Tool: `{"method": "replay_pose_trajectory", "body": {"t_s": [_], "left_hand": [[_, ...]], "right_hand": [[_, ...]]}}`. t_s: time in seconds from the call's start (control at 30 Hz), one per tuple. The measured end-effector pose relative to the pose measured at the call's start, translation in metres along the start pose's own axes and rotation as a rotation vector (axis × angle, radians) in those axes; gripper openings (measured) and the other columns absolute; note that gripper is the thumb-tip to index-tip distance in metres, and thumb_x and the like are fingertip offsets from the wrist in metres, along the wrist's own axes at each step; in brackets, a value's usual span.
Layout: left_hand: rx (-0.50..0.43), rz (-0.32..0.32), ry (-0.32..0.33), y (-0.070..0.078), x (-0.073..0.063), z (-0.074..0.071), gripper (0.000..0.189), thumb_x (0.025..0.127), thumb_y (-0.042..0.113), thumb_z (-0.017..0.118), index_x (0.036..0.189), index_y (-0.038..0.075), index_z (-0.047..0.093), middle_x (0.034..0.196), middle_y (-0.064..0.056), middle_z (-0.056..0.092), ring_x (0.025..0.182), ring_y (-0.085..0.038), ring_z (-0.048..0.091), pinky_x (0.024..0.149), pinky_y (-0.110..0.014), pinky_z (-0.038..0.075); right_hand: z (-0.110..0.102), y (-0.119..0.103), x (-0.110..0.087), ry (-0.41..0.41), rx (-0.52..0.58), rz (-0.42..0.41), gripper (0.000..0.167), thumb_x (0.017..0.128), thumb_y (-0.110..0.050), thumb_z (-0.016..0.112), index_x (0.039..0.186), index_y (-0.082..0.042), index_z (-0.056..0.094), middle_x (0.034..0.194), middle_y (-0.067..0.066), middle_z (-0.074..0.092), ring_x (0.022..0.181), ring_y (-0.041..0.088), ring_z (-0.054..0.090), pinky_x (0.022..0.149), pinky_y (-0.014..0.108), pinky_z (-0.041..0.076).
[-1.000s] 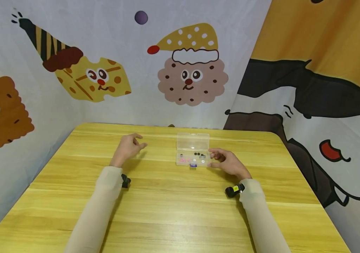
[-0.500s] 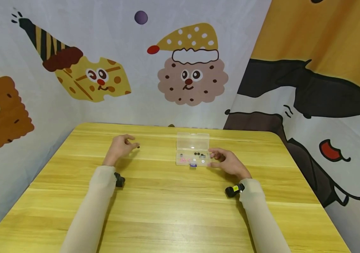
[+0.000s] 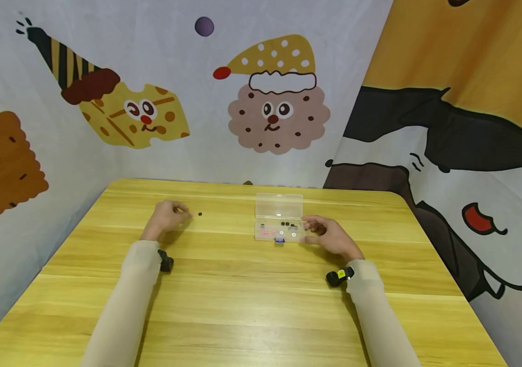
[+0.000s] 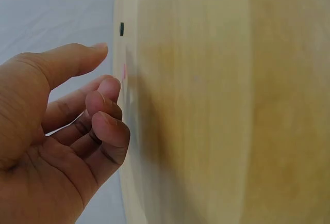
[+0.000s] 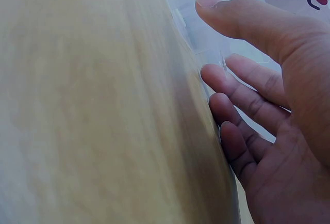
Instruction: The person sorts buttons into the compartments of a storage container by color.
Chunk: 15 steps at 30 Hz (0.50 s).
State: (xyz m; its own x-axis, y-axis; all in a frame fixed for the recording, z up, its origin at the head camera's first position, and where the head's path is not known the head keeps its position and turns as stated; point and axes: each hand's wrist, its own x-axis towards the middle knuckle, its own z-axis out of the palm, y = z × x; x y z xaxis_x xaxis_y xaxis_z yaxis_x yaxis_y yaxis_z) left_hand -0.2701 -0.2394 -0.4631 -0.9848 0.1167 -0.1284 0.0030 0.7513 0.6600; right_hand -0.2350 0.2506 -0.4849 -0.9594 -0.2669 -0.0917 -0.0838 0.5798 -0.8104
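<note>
My left hand [image 3: 169,216] hovers low over the left part of the table, its fingers loosely bent. In the left wrist view the thumb stands apart from the fingers [image 4: 111,128], with nothing between them. A small black round piece [image 3: 200,214] lies just right of the fingertips. A tiny pink piece [image 4: 124,70] shows by the fingertips in the left wrist view; whether they touch it is unclear. My right hand [image 3: 330,234] rests at the right end of a clear plastic box [image 3: 279,205], with thumb and fingers slightly bent beside its edge.
The box's lid stands open at the back. Inside lie several black pieces [image 3: 285,224], pink pieces [image 3: 267,232] and white pieces [image 3: 293,235]. A blue latch [image 3: 279,240] is at its front. The wooden table [image 3: 242,300] ends at a printed cloth wall [image 3: 151,168].
My left hand has moved left and let go of the small black piece, which now lies on the table. The right hand and the box have stayed in place.
</note>
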Motion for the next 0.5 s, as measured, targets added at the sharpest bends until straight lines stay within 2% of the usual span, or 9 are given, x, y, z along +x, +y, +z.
{"method": "replay_pose_trajectory", "body": {"t_s": [0.17,0.3,0.5], "left_hand": [[0.015,-0.003,-0.012,-0.0034,-0.0003,-0.0017,0.038,0.101,0.028,0.065,0.126,0.001,0.068,0.131,-0.028,0.061,0.112,-0.039,0.060,0.086,-0.046,0.055],[0.036,0.006,0.001,-0.0046,0.0007,-0.0024,0.031,0.100,0.026,0.066,0.120,0.003,0.072,0.124,-0.026,0.064,0.104,-0.036,0.061,0.082,-0.044,0.054],[0.060,0.034,0.022,-0.0050,0.0036,-0.0003,0.020,0.099,0.020,0.067,0.109,0.005,0.075,0.109,-0.020,0.070,0.090,-0.027,0.063,0.073,-0.034,0.052]], "right_hand": [[0.0005,0.0006,0.0015,-0.001,-0.005,-0.004,0.063,0.084,-0.035,0.086,0.141,-0.021,0.061,0.122,0.003,0.067,0.104,0.022,0.056,0.091,0.035,0.047],[0.0006,0.0010,0.0012,-0.005,-0.007,-0.008,0.065,0.084,-0.036,0.086,0.142,-0.020,0.060,0.122,0.003,0.067,0.103,0.021,0.056,0.090,0.032,0.047],[0.0007,0.0008,-0.0004,0.002,-0.006,-0.009,0.064,0.085,-0.035,0.086,0.142,-0.020,0.061,0.121,0.003,0.066,0.103,0.022,0.056,0.089,0.032,0.047]]}}
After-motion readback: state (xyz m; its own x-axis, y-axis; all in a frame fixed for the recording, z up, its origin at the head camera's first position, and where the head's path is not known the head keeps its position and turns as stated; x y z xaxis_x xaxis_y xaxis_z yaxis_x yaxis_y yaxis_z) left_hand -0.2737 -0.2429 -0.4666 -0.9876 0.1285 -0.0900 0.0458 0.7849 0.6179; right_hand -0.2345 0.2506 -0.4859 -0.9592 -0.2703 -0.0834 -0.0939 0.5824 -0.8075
